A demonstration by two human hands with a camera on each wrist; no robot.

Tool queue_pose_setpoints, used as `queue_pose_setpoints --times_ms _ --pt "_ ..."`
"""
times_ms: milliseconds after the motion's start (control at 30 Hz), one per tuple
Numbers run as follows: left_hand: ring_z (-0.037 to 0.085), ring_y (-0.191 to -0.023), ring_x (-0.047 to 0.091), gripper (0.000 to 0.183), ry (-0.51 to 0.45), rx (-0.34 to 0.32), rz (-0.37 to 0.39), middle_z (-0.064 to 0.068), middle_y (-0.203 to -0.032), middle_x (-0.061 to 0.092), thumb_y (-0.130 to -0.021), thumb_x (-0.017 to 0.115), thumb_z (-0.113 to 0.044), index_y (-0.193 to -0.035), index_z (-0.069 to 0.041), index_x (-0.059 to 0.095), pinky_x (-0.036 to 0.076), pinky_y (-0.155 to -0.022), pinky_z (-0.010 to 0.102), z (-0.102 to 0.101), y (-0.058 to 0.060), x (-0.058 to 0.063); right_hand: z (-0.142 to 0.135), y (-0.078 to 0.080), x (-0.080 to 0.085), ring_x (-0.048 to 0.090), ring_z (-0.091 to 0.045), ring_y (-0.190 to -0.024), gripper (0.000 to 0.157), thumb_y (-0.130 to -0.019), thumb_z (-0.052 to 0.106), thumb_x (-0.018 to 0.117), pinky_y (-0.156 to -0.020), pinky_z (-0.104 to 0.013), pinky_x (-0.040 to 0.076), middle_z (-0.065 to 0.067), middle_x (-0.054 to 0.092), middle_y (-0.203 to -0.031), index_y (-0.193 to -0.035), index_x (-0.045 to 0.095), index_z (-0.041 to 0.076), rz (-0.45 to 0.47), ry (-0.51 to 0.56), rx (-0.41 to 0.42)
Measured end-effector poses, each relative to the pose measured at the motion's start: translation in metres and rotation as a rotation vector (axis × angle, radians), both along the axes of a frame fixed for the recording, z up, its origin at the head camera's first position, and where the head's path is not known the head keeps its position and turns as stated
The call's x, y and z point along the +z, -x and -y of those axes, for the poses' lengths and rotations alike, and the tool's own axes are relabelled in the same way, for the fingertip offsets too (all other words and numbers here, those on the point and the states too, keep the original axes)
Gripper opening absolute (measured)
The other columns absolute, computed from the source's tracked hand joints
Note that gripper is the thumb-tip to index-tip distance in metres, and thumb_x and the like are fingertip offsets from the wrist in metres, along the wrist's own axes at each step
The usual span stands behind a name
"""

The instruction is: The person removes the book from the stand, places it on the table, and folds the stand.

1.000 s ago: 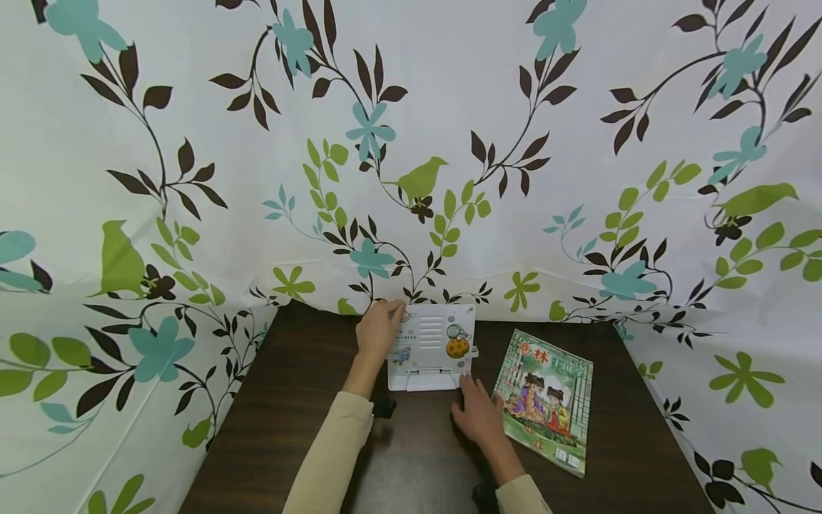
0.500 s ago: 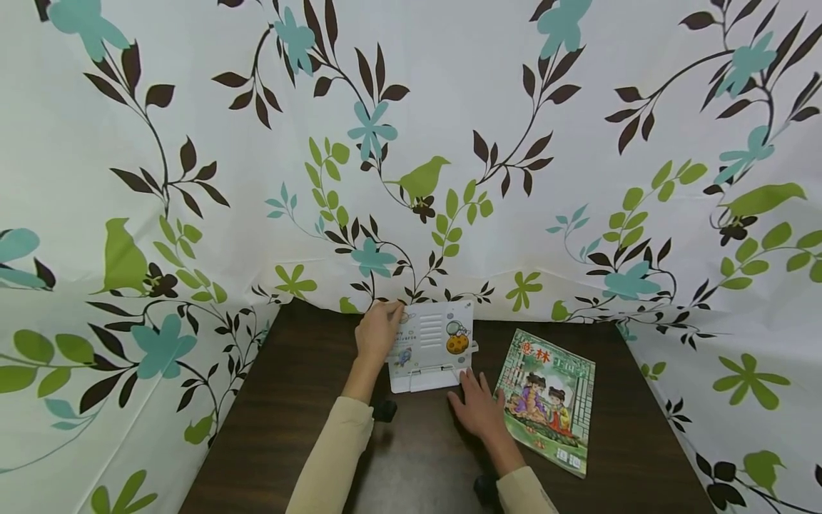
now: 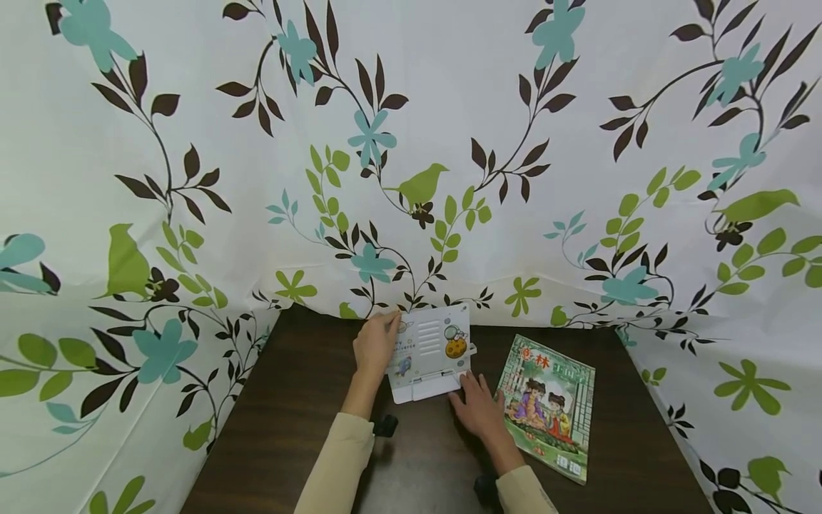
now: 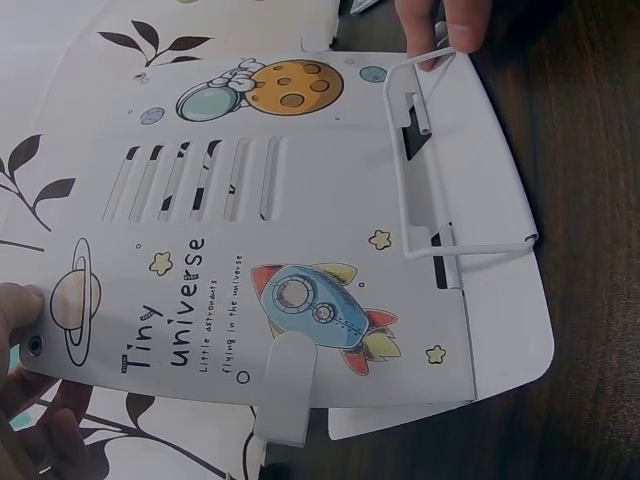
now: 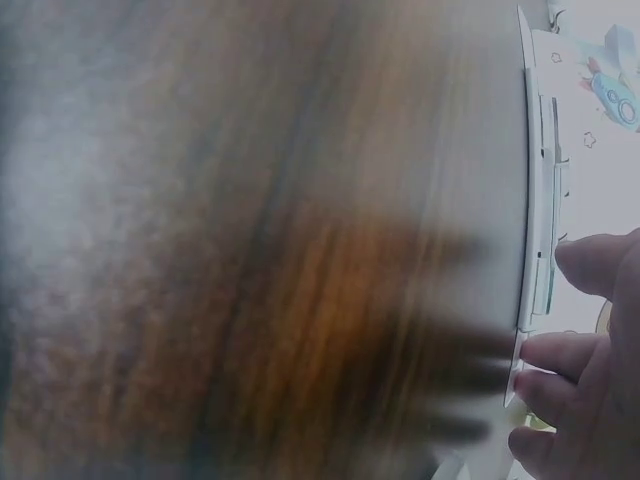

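Note:
A white book stand (image 3: 429,343) with a cartoon astronaut, rocket and slots stands turned at the back of the dark table. My left hand (image 3: 375,347) pinches its upper left corner; in the left wrist view the thumb (image 4: 18,302) lies at the corner beside the ringed planet print. My right hand (image 3: 480,408) touches the lower right corner with extended fingertips. In the right wrist view those fingers (image 5: 552,390) meet the stand's bottom edge. A white wire page holder (image 4: 402,170) spans the bottom ledge (image 4: 500,300).
A magazine (image 3: 547,407) with a green illustrated cover lies flat to the right of my right hand. Behind the table (image 3: 276,428) hangs a white curtain (image 3: 437,93) printed with leaves and birds.
The stand has turned, its left lower side swinging toward me, and its panel leans farther back. My left hand has moved slightly down with its corner; my right hand stays near the lower right corner.

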State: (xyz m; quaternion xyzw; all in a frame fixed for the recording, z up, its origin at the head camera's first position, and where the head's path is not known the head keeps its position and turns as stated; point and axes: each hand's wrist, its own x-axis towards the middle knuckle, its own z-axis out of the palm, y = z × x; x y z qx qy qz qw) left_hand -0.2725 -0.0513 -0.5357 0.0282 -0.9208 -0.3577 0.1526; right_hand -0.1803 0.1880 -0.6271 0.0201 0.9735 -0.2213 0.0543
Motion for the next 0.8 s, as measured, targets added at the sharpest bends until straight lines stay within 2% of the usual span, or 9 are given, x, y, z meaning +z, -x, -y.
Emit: queue_pose_setpoints --times_ms 367,567,800 --pt "0.021 -0.074 0.070 0.026 0.079 0.021 -0.078 -0.001 -0.103 0.080 -0.106 0.070 -0.040 -0.125 -0.029 0.083 0.055 -0.058 0.044 0.002 -0.006 -0.002 0.000 0.014 -0.003 0.034 -0.044 -0.161 0.060 -0.109 0.045 0.058 -0.122 -0.082 0.014 -0.014 0.044 -0.170 -0.156 0.056 0.009 0.004 -0.001 -0.007" --pt "0.023 -0.071 0.071 0.025 0.129 0.019 -0.121 -0.001 -0.102 0.081 -0.106 0.070 -0.039 -0.123 -0.027 0.084 0.056 -0.056 0.045 0.003 -0.010 -0.003 -0.002 0.021 -0.001 0.032 -0.045 -0.161 0.061 -0.108 0.044 0.060 -0.122 -0.082 0.013 -0.015 0.044 -0.170 -0.156 0.056 0.008 0.028 0.004 -0.008" --pt "0.027 -0.077 0.077 0.023 0.141 0.027 -0.136 -0.002 -0.106 0.082 -0.106 0.070 -0.039 -0.120 -0.028 0.085 0.058 -0.060 0.048 0.004 -0.014 -0.002 -0.003 0.030 -0.004 0.030 -0.044 -0.162 0.061 -0.107 0.045 0.060 -0.124 -0.080 0.011 -0.014 0.041 -0.172 -0.157 0.055 0.010 0.064 -0.011 -0.016"
